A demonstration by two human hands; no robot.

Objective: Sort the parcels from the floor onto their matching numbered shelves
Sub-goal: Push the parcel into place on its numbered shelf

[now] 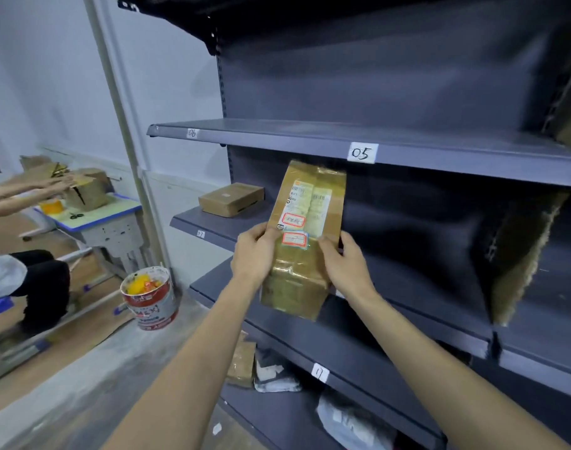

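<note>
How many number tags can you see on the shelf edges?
4: 06 and 05 on the upper shelf edge, 07 on the shelf below, 11 low down. Others may sit behind the parcel or arms.

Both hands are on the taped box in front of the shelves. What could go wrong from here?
1. The number on the taped box's red-bordered sticker is hard to read, so it could land on the wrong shelf.
2. The left hand and right hand hold it only by its side edges; the glossy tape may let the grip slip.
</note>
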